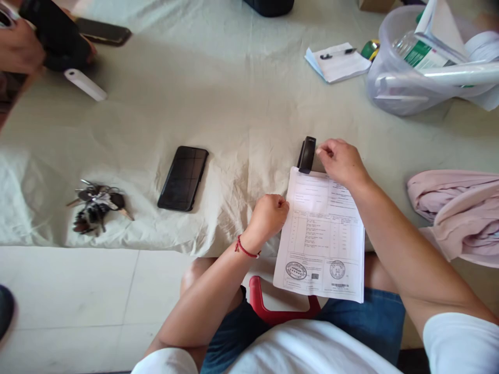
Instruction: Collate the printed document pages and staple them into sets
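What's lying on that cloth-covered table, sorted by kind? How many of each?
Phones: 2, one in the middle, one at the far left
Bunch of keys: 1
Stapler: 1
Printed sheets: 1 stack
Notepad with pen: 1
Plastic tub: 1
Pink cloth: 1
White stick: 1
Total: 9

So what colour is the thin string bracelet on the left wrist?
Red; the thin string bracelet shows best in the head view.

Pale wrinkled cloth [241,104] over table, soft daylight across it. White tiled floor [78,291] below. Red stool seat edge [273,311] near table front.
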Demonstrator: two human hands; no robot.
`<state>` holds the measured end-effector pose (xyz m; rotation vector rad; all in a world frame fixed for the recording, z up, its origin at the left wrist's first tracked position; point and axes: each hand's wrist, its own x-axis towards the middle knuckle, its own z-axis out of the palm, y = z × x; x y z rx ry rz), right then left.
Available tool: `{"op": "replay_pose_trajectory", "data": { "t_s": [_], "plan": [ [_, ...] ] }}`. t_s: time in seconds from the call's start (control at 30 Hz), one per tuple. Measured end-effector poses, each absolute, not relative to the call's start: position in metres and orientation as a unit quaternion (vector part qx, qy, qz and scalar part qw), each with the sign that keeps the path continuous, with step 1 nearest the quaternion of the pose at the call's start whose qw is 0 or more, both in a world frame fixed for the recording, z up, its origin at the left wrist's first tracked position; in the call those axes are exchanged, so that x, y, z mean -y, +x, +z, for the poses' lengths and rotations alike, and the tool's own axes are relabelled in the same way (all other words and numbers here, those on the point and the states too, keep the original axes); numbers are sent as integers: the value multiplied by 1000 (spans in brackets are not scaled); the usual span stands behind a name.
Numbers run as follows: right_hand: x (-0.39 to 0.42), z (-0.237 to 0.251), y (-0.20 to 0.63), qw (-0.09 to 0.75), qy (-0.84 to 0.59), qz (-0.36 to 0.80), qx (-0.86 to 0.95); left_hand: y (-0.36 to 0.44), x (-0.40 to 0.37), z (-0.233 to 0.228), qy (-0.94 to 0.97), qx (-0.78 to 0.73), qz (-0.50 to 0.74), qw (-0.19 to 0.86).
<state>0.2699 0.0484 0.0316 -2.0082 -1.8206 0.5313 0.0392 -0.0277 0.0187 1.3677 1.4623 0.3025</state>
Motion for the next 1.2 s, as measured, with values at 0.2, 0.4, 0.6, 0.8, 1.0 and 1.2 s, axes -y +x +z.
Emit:
{"op": "replay_pose_trajectory", "data": {
  "t_s": [0.2,0.4,0.6,0.8,1.0,1.2],
  "plan": [
    [-84,23,237,122,-641,195,733,38,28,18,574,-605,136,535],
    [-100,13,220,43,-653,240,717,38,26,18,566,-604,142,543],
    [-92,16,220,37,-629,227,742,38,27,15,570,-595,157,544],
    [-86,26,218,-4,-625,224,747,37,27,16,566,-598,156,545],
    [-84,20,220,21,-623,208,754,37,27,14,576,-596,151,538],
    [-78,8,218,65,-619,172,764,37,29,13,579,-597,160,531]
  ]
}}
